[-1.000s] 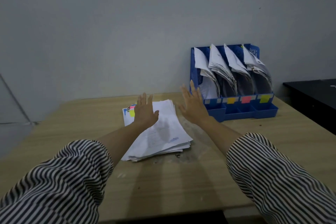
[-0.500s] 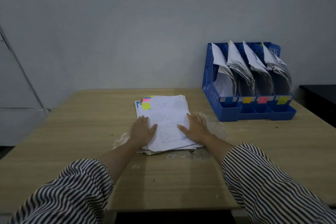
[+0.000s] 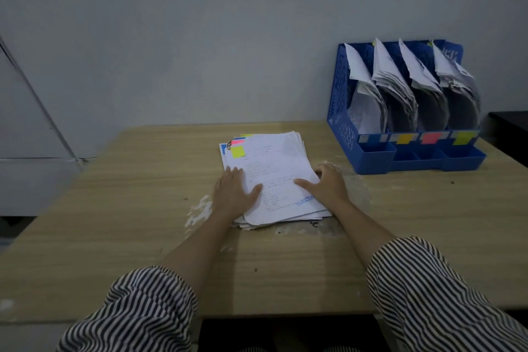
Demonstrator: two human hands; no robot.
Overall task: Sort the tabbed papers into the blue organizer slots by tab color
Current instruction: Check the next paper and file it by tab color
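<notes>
Your left hand and right hand are lying flat and open on the paper pile, mid-bench. The blue organizer is sitting at the far right corner, nearer your right hand.

Head cam, facing fwd-down, close over table

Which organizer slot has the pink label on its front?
The third slot from the left, marked by the pink label. It sits between the orange label and the yellow label; the leftmost slot's label looks pale, not coloured.
</notes>
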